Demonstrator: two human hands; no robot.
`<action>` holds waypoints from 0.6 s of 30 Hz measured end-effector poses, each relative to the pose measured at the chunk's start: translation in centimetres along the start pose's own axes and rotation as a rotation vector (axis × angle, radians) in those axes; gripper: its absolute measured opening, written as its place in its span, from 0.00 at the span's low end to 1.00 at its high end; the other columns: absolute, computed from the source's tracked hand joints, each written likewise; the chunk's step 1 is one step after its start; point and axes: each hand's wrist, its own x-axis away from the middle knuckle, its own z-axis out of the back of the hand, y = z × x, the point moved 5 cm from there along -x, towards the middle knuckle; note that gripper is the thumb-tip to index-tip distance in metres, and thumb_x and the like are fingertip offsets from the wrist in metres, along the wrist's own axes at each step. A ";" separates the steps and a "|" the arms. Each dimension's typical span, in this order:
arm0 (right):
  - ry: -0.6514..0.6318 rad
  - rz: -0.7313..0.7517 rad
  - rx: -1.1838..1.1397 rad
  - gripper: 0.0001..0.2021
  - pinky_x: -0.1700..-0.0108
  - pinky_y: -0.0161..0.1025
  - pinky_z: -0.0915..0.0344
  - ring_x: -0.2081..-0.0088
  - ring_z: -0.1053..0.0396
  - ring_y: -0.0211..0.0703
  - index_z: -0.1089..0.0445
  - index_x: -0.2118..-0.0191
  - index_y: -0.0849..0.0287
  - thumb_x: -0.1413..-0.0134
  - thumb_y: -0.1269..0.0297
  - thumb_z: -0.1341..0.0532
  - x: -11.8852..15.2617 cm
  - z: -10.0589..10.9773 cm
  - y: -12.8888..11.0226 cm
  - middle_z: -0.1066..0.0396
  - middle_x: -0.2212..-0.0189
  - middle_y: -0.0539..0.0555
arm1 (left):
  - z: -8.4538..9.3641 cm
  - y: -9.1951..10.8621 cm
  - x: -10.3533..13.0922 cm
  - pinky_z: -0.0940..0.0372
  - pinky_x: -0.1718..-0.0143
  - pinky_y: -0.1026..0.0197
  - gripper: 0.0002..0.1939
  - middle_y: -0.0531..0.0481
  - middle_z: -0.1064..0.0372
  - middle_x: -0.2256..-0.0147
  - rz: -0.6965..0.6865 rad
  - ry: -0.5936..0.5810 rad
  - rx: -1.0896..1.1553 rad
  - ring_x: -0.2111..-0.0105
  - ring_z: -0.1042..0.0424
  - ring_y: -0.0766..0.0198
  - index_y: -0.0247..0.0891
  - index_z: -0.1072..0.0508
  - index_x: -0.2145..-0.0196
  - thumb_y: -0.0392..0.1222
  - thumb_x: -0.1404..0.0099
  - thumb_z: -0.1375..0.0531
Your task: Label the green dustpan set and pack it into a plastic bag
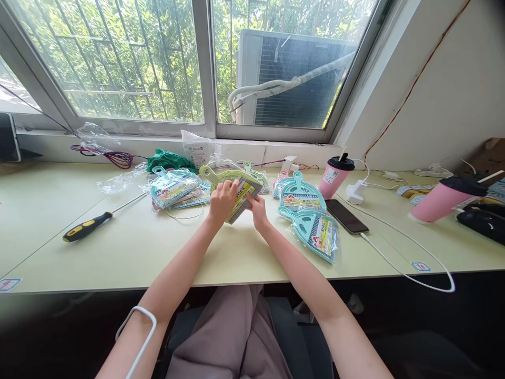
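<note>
My left hand [222, 200] and my right hand [257, 208] both grip a light green plastic paddle-shaped item [236, 184] with a printed label card, held just above the desk [134, 247]. To its left lies a pile of similar packaged teal items [175, 188]. On the right rest two more teal packaged ones [302, 196], the nearer one [317, 231] in a clear bag.
A black and yellow screwdriver [94, 221] lies at the left. A phone [346, 216] on a white cable, a pink cup [334, 176], a tipped pink cup [444, 199], empty plastic bags [118, 181] and coloured wires [114, 157] sit around.
</note>
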 end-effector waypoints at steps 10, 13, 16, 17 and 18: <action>0.037 -0.016 0.047 0.20 0.62 0.41 0.28 0.64 0.25 0.46 0.27 0.67 0.59 0.60 0.48 0.31 0.5 -0.2 0.0 0.23 0.70 0.52 | 1.0 1.3 0.0 0.41 0.66 0.57 0.14 0.44 0.30 0.70 -0.115 0.082 -0.191 0.65 0.32 0.55 0.42 0.27 0.67 0.48 0.28 0.48; 0.062 -0.005 0.052 0.19 0.63 0.40 0.30 0.63 0.26 0.46 0.27 0.67 0.60 0.59 0.48 0.31 0.6 -0.1 -0.2 0.23 0.71 0.52 | 1.1 2.0 0.2 0.42 0.68 0.57 0.17 0.44 0.29 0.70 -0.192 0.076 -0.351 0.67 0.31 0.57 0.41 0.27 0.67 0.47 0.26 0.51; 0.065 0.000 0.059 0.18 0.63 0.39 0.31 0.64 0.26 0.45 0.27 0.67 0.59 0.58 0.49 0.32 0.7 -0.3 -0.3 0.24 0.71 0.52 | 1.2 2.1 0.1 0.42 0.69 0.57 0.18 0.44 0.28 0.70 -0.211 0.088 -0.414 0.67 0.30 0.57 0.41 0.27 0.66 0.47 0.25 0.53; 0.063 -0.001 0.059 0.18 0.64 0.39 0.31 0.65 0.27 0.44 0.27 0.68 0.59 0.58 0.49 0.32 0.8 -0.4 -0.4 0.24 0.71 0.52 | 1.2 2.0 0.1 0.42 0.69 0.57 0.18 0.44 0.28 0.70 -0.204 0.091 -0.423 0.67 0.30 0.57 0.41 0.27 0.66 0.47 0.25 0.53; 0.060 -0.002 0.059 0.18 0.64 0.39 0.31 0.65 0.27 0.44 0.27 0.68 0.59 0.58 0.49 0.32 0.8 -0.5 -0.4 0.24 0.71 0.52 | 1.2 1.8 0.0 0.42 0.70 0.58 0.18 0.44 0.28 0.69 -0.195 0.089 -0.430 0.66 0.29 0.57 0.41 0.27 0.65 0.47 0.25 0.53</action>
